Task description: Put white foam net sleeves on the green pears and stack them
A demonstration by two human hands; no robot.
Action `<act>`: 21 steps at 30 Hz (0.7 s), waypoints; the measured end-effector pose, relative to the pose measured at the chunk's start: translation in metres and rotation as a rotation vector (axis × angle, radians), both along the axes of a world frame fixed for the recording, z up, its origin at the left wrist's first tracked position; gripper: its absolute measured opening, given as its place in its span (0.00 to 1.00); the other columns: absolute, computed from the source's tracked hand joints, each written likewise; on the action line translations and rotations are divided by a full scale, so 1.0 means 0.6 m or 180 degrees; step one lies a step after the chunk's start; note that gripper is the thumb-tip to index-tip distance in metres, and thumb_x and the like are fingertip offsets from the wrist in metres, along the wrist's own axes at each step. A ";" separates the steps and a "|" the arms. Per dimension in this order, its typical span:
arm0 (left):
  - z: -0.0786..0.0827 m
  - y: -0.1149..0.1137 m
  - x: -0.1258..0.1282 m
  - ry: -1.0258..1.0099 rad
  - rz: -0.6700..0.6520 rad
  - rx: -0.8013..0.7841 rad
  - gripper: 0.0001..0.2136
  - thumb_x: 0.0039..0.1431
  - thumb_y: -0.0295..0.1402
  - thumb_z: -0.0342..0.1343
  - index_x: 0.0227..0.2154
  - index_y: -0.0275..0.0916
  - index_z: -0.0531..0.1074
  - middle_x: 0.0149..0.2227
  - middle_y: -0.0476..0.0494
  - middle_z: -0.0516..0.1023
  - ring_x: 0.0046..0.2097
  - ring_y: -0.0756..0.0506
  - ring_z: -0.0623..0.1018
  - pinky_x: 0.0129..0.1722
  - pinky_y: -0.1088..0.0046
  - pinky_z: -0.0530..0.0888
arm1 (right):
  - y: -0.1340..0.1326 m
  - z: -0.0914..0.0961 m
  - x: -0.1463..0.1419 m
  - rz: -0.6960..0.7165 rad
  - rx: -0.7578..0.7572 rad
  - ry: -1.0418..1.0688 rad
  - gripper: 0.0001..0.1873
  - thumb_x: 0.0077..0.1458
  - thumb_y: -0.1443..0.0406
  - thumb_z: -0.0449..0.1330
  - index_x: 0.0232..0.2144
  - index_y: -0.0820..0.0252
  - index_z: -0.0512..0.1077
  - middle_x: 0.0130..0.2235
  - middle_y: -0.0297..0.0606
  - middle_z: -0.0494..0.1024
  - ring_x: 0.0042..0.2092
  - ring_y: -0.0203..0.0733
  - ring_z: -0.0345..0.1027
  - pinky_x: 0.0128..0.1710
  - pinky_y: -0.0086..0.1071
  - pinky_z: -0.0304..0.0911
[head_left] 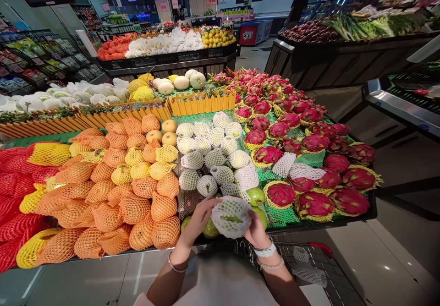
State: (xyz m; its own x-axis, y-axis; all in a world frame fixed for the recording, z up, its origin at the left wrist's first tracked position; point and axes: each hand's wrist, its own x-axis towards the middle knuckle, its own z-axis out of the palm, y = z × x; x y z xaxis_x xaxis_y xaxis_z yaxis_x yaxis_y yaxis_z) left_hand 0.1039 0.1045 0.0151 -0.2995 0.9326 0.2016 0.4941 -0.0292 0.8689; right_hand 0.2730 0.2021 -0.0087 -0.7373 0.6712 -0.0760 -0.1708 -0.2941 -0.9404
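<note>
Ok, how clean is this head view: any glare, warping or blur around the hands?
Head view: bright, even store light; the left hand, right hand and netted fruit look sharp. Wide-lens warping bends the display edges and side shelves. Glare spots sit on the floor tiles; the far aisle is soft.

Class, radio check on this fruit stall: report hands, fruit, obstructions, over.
Left hand and right hand both grip one netted fruit. Held over stall edge, above bare green fruit. Nothing blocking; cart below.
</note>
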 end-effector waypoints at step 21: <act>0.015 -0.003 0.035 -0.2488 0.0332 -0.0604 0.24 0.64 0.49 0.48 0.56 0.40 0.66 0.35 0.43 0.77 0.30 0.46 0.75 0.18 0.76 0.71 | -0.011 -0.020 -0.018 -0.0728 0.0287 0.0010 0.40 0.59 0.39 0.40 0.68 0.46 0.53 0.57 0.43 0.76 0.63 0.56 0.64 0.61 0.53 0.63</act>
State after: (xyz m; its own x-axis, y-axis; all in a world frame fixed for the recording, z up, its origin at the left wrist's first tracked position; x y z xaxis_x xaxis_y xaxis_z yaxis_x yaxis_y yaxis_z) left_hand 0.1249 0.1030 0.0240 -0.3757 0.8893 -0.2608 -0.2660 0.1661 0.9496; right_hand 0.2622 0.1955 -0.0209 -0.5654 0.8248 -0.0061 -0.2262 -0.1622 -0.9605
